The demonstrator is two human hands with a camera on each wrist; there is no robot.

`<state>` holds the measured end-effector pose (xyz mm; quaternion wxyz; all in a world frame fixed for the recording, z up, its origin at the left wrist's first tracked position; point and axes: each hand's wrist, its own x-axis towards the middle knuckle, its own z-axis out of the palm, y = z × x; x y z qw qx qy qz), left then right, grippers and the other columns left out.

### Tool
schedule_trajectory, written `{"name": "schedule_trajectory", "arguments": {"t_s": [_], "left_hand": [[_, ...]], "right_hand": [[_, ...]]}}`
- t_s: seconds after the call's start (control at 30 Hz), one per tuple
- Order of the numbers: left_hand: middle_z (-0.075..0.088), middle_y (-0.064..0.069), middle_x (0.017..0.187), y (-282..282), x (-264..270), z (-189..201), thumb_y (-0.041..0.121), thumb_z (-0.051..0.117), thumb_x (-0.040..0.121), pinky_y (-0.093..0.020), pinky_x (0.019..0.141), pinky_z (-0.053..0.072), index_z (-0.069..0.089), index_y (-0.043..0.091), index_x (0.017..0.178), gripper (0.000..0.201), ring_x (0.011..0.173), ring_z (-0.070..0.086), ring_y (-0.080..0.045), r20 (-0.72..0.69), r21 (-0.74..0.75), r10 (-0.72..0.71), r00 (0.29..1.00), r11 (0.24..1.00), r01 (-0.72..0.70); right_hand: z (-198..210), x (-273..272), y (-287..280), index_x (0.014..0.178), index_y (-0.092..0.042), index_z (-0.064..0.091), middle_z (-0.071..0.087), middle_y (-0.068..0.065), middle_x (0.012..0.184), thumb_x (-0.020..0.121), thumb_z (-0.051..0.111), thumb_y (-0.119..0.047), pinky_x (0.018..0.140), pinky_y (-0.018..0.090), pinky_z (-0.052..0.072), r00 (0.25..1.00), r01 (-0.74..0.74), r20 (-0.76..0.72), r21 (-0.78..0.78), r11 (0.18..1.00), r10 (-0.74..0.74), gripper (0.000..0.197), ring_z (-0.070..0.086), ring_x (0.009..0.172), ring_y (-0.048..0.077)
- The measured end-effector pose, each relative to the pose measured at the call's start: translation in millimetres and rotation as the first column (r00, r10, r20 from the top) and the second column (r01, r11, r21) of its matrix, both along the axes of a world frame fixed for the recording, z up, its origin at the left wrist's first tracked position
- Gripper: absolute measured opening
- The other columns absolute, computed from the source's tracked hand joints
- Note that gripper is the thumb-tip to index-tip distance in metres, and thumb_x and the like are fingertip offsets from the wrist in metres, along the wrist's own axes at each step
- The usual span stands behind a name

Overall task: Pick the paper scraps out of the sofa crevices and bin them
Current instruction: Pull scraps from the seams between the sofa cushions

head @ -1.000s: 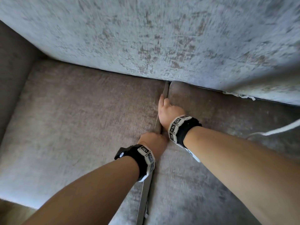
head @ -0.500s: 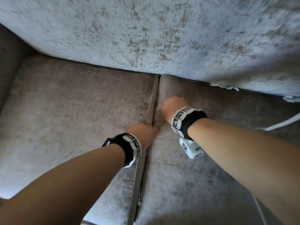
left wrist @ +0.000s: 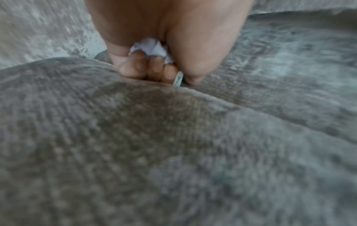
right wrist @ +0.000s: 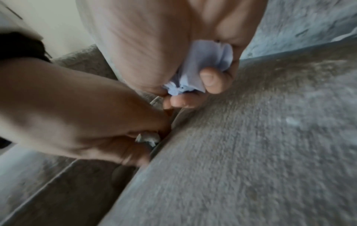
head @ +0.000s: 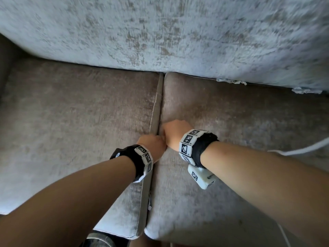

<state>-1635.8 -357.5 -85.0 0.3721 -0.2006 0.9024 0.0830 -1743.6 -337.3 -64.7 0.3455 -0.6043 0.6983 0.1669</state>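
Observation:
Both hands meet at the crevice (head: pixel 157 113) between two grey-brown seat cushions. My left hand (head: pixel 151 145) is curled round crumpled white paper (left wrist: pixel 149 47), and a thin scrap (left wrist: pixel 178 79) sticks up from the seam between its thumb and fingers. My right hand (head: pixel 175 132) is a fist beside it, gripping a wad of white paper (right wrist: pixel 201 68). More torn scraps lie along the back crevice under the backrest (head: pixel 231 81) (head: pixel 306 90). Another scrap (head: pixel 149 202) pokes from the seam nearer the front edge. No bin is in view.
The pale grey backrest (head: pixel 160 32) rises behind the cushions. A white cable (head: pixel 302 148) lies across the right cushion. The sofa arm (head: pixel 5 59) closes off the far left. The front edge of the cushions (head: pixel 124 234) is near the bottom.
My right hand has drawn its fingers out of the crevice, curled into a fist and pulled back beside the left hand. The view has shifted toward the front of the cushions.

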Motion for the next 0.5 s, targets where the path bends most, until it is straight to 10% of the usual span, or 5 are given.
{"name": "schedule_trajectory", "arguments": {"t_s": [0.1, 0.33, 0.5], "left_hand": [[0.055, -0.011, 0.125, 7.7, 3.4, -6.2, 0.030, 0.056, 0.092, -0.041, 0.084, 0.050, 0.036, 0.005, 0.138, 0.056, 0.112, 0.057, -0.033, 0.030, -0.011, 0.008, 1.000, 1.000, -0.008], [0.056, -0.009, 0.126, 25.6, 3.8, -18.9, 0.006, 0.034, 0.097, -0.040, 0.085, 0.049, 0.050, 0.009, 0.128, 0.035, 0.115, 0.054, -0.030, 0.071, -0.113, 0.085, 0.994, 0.991, -0.076], [0.051, -0.011, 0.123, 31.2, 1.3, -24.7, 0.006, 0.033, 0.097, -0.039, 0.082, 0.051, 0.054, 0.006, 0.125, 0.035, 0.112, 0.052, -0.029, 0.092, -0.172, 0.123, 0.988, 0.979, -0.106]], "right_hand": [[5.3, -7.4, 3.1, 0.094, -0.013, 0.069, 0.071, 0.006, 0.094, 0.091, 0.045, -0.013, 0.065, 0.031, 0.047, 0.999, 0.031, -0.020, -0.022, 0.999, -0.031, 0.024, 0.065, 0.079, 0.031], [16.7, -47.5, 6.6, 0.063, -0.010, 0.051, 0.052, 0.007, 0.059, 0.083, 0.052, -0.002, 0.061, 0.031, 0.045, 0.981, 0.167, -0.091, -0.026, 0.986, -0.169, 0.022, 0.056, 0.062, 0.030], [18.3, -65.6, 23.1, 0.069, -0.010, 0.056, 0.058, 0.007, 0.065, 0.083, 0.054, -0.005, 0.060, 0.030, 0.046, 0.969, 0.226, -0.093, -0.033, 0.973, -0.228, 0.015, 0.061, 0.066, 0.031]]}}
